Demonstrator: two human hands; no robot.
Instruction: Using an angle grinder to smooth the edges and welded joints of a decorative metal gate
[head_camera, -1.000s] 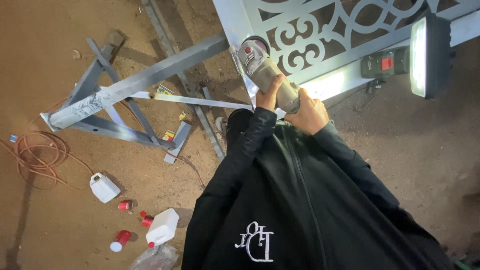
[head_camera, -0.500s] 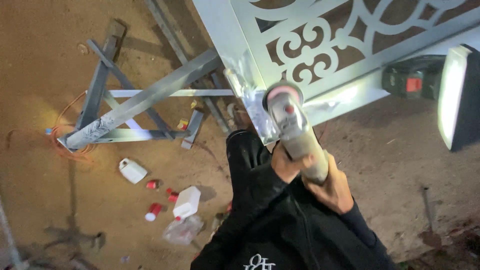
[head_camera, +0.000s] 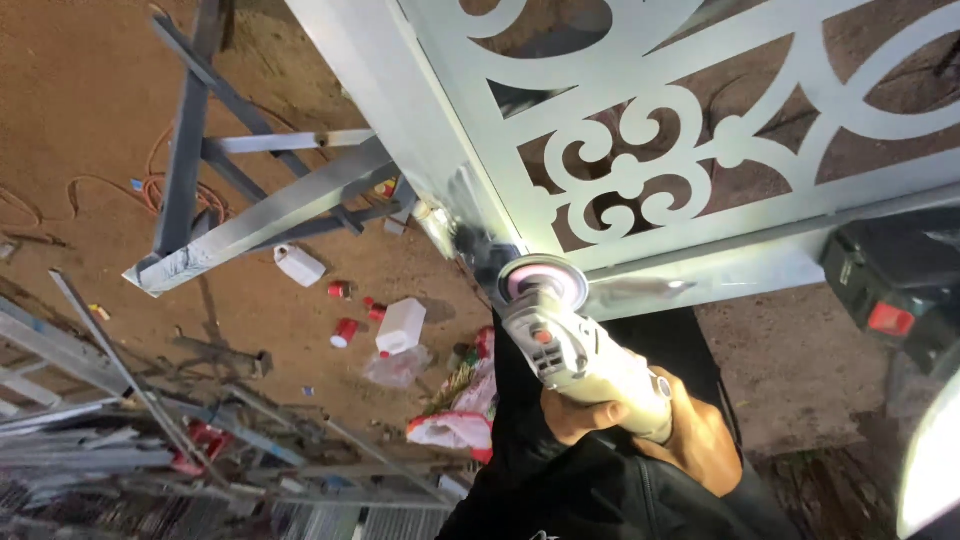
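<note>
Gate: pale metal panel (head_camera: 640, 150) with scrollwork cut-outs, lying flat on a steel trestle (head_camera: 250, 215).
Grinder: grey angle grinder (head_camera: 575, 345), its disc touching the gate's lower corner.
Right hand: (head_camera: 690, 440) wrapped tight round the grinder's rear body, below the gate.
Left hand: (head_camera: 575, 415) fingers curled under the same body, beside the right.

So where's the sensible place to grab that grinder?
By the long pale body of the angle grinder, behind the disc. Come from the rear end, as the right hand does now: the body is a slim barrel that fingers wrap around, and this keeps the hands clear of the disc against the metal gate.
</note>
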